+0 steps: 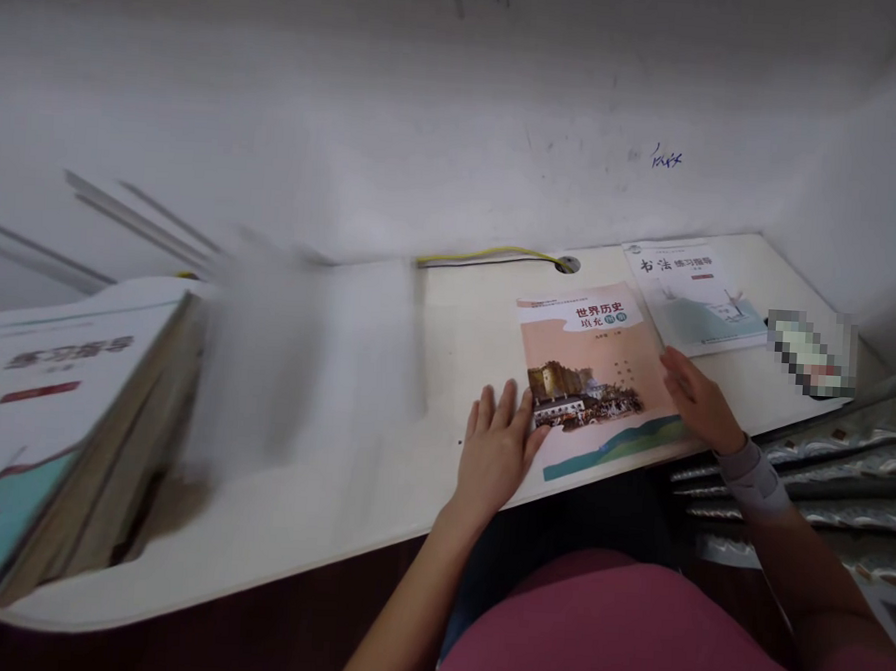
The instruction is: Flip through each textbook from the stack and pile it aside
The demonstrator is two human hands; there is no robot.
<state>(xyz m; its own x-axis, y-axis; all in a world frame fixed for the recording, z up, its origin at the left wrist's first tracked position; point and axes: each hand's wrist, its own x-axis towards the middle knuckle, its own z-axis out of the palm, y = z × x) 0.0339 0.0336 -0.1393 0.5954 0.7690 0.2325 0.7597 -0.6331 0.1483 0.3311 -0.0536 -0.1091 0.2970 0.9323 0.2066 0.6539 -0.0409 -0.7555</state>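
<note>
A pink workbook [603,384] with a picture of a building and a crowd lies flat near the table's front edge. My left hand [494,448] rests at its left edge, fingers spread, the thumb over the cover's lower left. At the right edge is my right hand [704,401], its fingers stretched out and nothing gripped; whether it presses on the cover I cannot tell. Just beyond, a white and teal calligraphy booklet [697,299] lies flat, its left edge beside the pink workbook.
A thick stack of booklets [61,395] stands on the white table [318,519] at left. Beside it is a white, paper-like shape [304,358], smeared by motion. A yellow cable [489,253] runs to a hole by the wall. A pixelated object [811,355] lies at right.
</note>
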